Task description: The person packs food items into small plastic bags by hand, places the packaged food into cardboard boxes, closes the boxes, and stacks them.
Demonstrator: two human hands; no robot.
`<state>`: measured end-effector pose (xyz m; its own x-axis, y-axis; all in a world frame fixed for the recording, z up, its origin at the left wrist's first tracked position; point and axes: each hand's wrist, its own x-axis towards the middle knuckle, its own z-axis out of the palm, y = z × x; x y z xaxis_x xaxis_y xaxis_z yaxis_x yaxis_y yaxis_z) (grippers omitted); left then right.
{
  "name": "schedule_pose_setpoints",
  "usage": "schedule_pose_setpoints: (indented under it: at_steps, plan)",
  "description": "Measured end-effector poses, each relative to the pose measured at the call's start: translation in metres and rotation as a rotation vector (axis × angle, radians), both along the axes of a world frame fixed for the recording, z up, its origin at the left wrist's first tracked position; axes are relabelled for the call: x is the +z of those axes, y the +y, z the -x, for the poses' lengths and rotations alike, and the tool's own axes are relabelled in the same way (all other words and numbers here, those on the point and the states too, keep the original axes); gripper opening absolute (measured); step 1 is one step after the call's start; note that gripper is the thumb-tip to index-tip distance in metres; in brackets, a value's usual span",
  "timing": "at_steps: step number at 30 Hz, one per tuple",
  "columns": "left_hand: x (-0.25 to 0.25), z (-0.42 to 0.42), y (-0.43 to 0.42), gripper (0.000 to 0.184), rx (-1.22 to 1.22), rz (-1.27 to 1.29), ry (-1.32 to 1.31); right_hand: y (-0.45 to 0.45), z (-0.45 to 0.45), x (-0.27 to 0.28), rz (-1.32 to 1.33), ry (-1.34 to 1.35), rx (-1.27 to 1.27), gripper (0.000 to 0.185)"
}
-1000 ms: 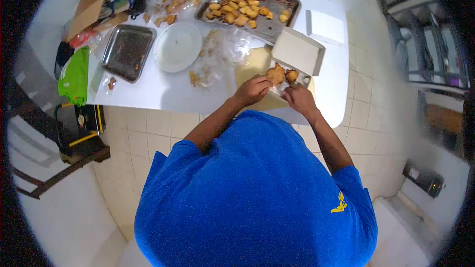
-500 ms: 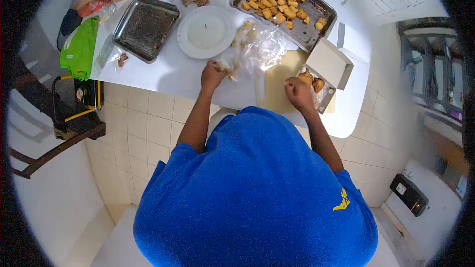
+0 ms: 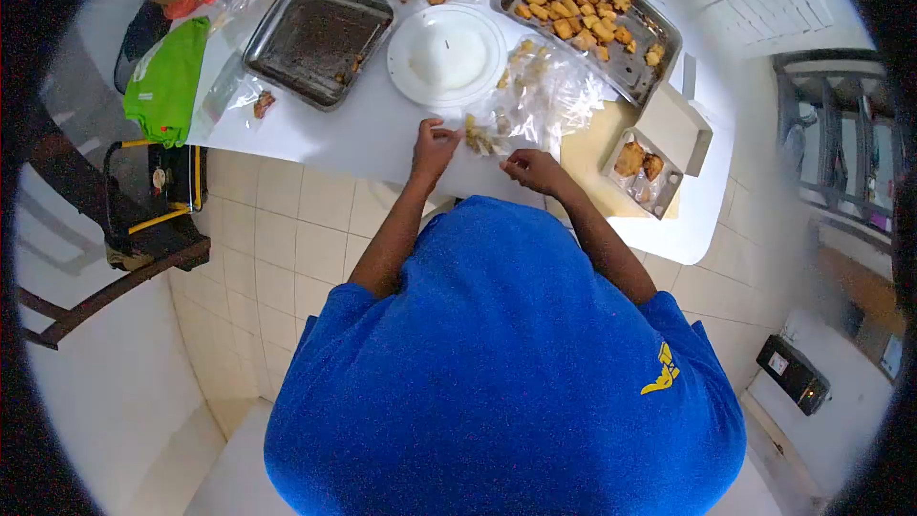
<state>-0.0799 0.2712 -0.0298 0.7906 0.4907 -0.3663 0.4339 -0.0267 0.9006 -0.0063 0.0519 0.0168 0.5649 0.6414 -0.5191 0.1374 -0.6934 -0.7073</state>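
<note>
A small clear plastic bag with brownish pieces inside lies between my hands near the table's front edge. My left hand is at the bag's left side, its fingertips closed on the edge of the plastic. Just right of and below the bag is my right hand, thumb and fingers slightly apart, with nothing visible in them. Beyond them lies a pile of clear plastic bags, some with food inside. To the right, an open cardboard box holds browned pastry pieces on a tan board.
A white plate sits behind my left hand. The dark baking tray at left carries a few crumbs; another tray at the back right holds several golden pastries. A green cloth hangs at the table's left end.
My right hand has moved left, away from the box, to beside the small bag. The box's pastries show more fully. The camera view has shifted, so the table appears farther right.
</note>
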Motion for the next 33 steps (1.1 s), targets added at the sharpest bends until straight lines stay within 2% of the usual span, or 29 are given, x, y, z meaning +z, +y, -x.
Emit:
schedule_pose_setpoints:
  at_steps: [3, 4, 7, 9, 10, 13, 14, 17, 18, 21, 25, 28, 30, 31, 32, 33]
  plan:
    - [-0.006, -0.027, 0.001, 0.045, -0.073, -0.021, -0.027, 0.005, 0.002, -0.007, 0.000, 0.005, 0.011, 0.038]
    - [-0.004, -0.035, 0.001, 0.041, -0.136, -0.150, -0.057, 0.007, 0.006, -0.002, 0.027, 0.013, 0.025, 0.038]
    - [0.002, -0.053, 0.003, 0.037, -0.285, -0.078, 0.020, 0.003, 0.013, -0.002, 0.034, -0.014, -0.007, 0.037]
    - [0.011, -0.053, -0.001, 0.042, -0.348, -0.301, -0.006, 0.000, 0.016, -0.001, 0.032, -0.114, -0.086, 0.035]
    - [0.018, -0.054, -0.003, 0.044, -0.381, -0.418, -0.022, -0.002, 0.017, 0.003, 0.017, -0.171, -0.169, 0.028]
    - [0.054, -0.064, -0.018, 0.047, -0.433, -0.755, -0.493, -0.006, 0.019, 0.015, -0.061, -0.353, -0.406, 0.023]
    - [0.057, -0.070, -0.023, 0.047, -0.471, -0.718, -0.528, -0.008, 0.019, 0.021, -0.048, -0.375, -0.502, 0.022]
    - [0.031, -0.095, -0.022, 0.038, -0.730, -0.543, -0.422, -0.017, 0.010, 0.014, -0.109, -0.491, -0.794, 0.024]
    - [0.038, -0.103, -0.016, 0.031, -0.859, -0.448, -0.358, -0.019, 0.007, 0.017, -0.146, -0.484, -0.844, 0.025]
    - [0.058, -0.107, -0.007, 0.023, -0.939, -0.318, -0.138, -0.025, 0.002, 0.006, -0.179, -0.492, -0.844, 0.027]
    - [0.089, -0.088, 0.005, 0.011, -1.014, -0.265, -0.438, -0.031, 0.002, 0.006, -0.170, -0.459, -0.798, 0.033]
    - [0.118, -0.070, 0.018, 0.012, -0.977, -0.058, -0.368, -0.031, 0.001, 0.025, -0.121, -0.441, -0.807, 0.037]
    - [0.154, -0.053, 0.020, 0.014, -0.857, 0.083, -0.370, -0.030, -0.001, 0.041, -0.108, -0.410, -0.808, 0.040]
    - [0.166, -0.048, 0.021, 0.014, -0.790, 0.152, -0.371, -0.025, -0.004, 0.044, -0.278, -0.368, -0.776, 0.041]
    - [0.155, -0.047, 0.029, 0.016, -0.707, 0.390, -0.344, -0.019, -0.008, 0.047, -0.446, -0.322, -0.740, 0.042]
    - [0.159, -0.045, 0.030, 0.016, -0.619, 0.423, -0.330, -0.012, -0.011, 0.053, -0.611, -0.271, -0.700, 0.043]
